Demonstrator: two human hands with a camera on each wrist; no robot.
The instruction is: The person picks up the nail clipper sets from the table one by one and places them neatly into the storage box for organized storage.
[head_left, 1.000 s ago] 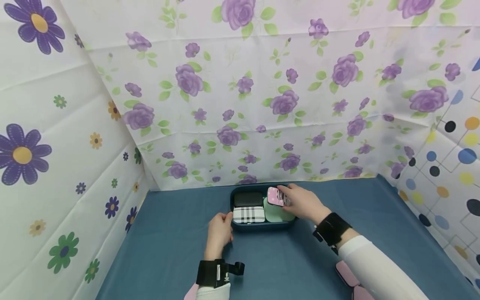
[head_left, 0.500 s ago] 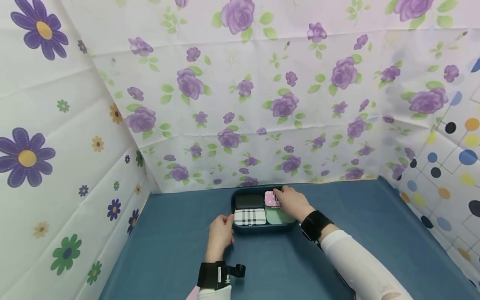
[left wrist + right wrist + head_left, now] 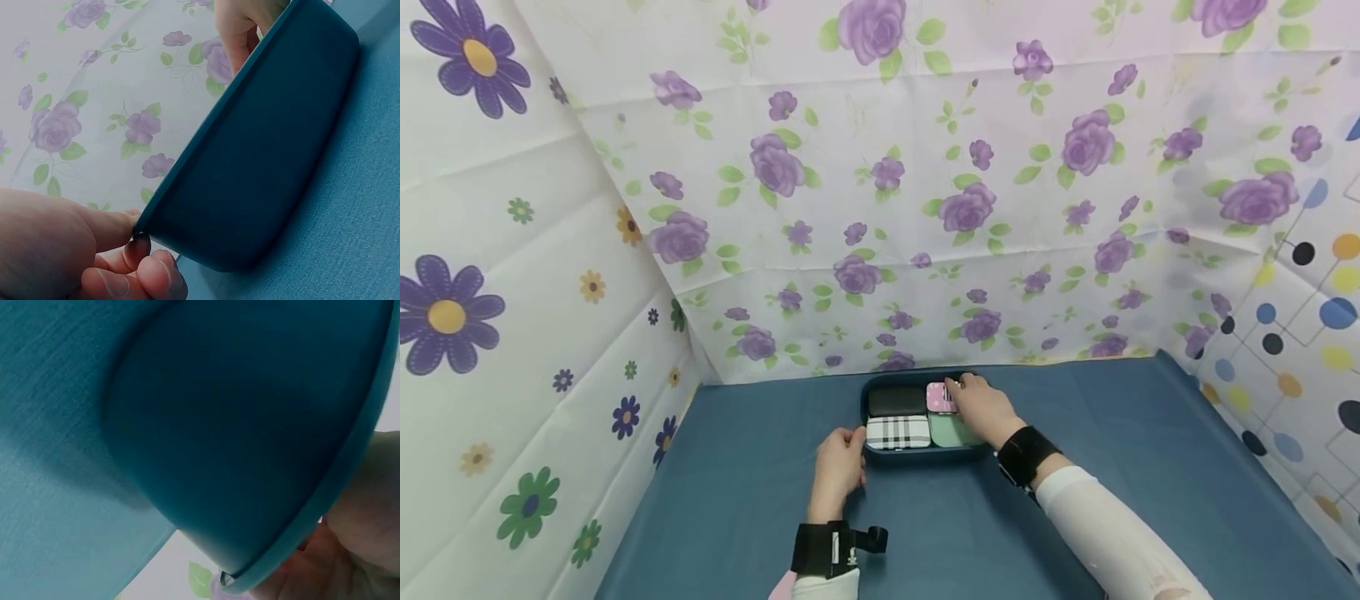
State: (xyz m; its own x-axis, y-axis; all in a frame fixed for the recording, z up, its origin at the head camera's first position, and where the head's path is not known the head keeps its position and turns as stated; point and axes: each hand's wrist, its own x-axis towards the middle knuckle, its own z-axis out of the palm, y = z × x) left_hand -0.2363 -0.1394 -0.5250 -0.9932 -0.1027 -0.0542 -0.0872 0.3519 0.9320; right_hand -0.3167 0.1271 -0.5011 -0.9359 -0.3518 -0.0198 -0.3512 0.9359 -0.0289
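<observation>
A dark teal bin (image 3: 917,457) stands against the back wall, holding several small cases. In it, a black case (image 3: 897,401) lies at the back left and a black-and-white plaid case (image 3: 898,432) at the front left. A green case (image 3: 951,431) fills the front right. My left hand (image 3: 840,462) pinches the bin's left corner rim; the left wrist view shows thumb and fingers on it. At the back right my right hand (image 3: 988,410) grips a pink patterned case (image 3: 937,398) inside the bin, covering its right part. In the right wrist view the bin's wall (image 3: 244,425) hides most of the fingers.
A blue cloth (image 3: 737,492) covers the table. Floral sheets (image 3: 820,208) hang at the back and sides, the back one close behind the bin. Beneath my left sleeve a bit of something pink (image 3: 782,587) shows.
My right hand has lowered the pink case and shifted it left, into the bin's back right. The left hand has stayed on the rim.
</observation>
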